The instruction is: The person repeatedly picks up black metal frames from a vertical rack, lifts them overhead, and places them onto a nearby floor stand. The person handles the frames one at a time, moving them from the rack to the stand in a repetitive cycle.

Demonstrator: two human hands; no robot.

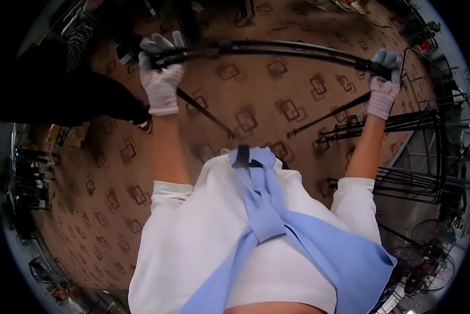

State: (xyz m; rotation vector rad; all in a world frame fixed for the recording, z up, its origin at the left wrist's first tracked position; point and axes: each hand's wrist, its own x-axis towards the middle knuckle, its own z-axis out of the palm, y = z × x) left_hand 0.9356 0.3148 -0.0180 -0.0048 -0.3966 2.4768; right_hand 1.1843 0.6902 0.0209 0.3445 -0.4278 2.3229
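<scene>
Left hand (161, 73): gloved, raised, fingers curled shut around one end of a bundle of black rods (269, 49). Right hand (384, 86): gloved, raised, clenched on the opposite end. Rods: long axis runs side to side between the hands, bowed slightly upward in the middle, held well out from the body; neither hand is nearer the middle. Thin black stems (203, 112) hang from each grip, slanting inward and down. Below: patterned brown carpet (109, 199). To the person's right: black wire racks (418, 157). Person's clothing: white shirt, blue apron (277, 220).
</scene>
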